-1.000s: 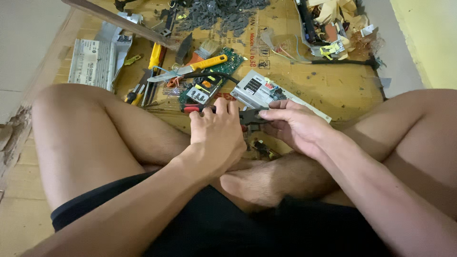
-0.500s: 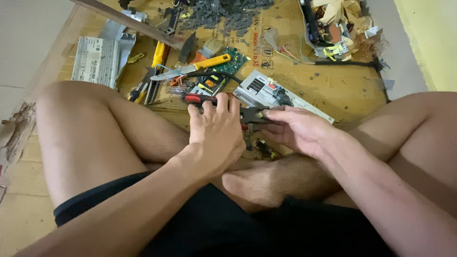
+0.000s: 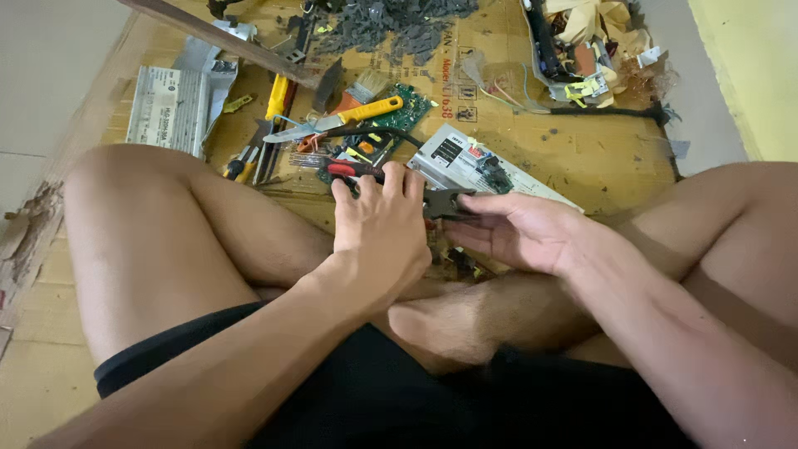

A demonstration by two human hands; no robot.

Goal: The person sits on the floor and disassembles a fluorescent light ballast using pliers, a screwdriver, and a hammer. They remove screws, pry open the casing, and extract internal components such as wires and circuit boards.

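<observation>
Head view: left hand grips red-handled pliers, right hand pinches a small dark part between both hands, still being worked. Beyond the fingers: green circuit board (partly stripped), yellow-handled knife, grey metal casing, all on scuffed cardboard.

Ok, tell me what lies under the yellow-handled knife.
The yellow-handled knife lies across a green circuit board and red-handled pliers, all on cardboard. Whatever sits beneath its blade is hidden.
</observation>
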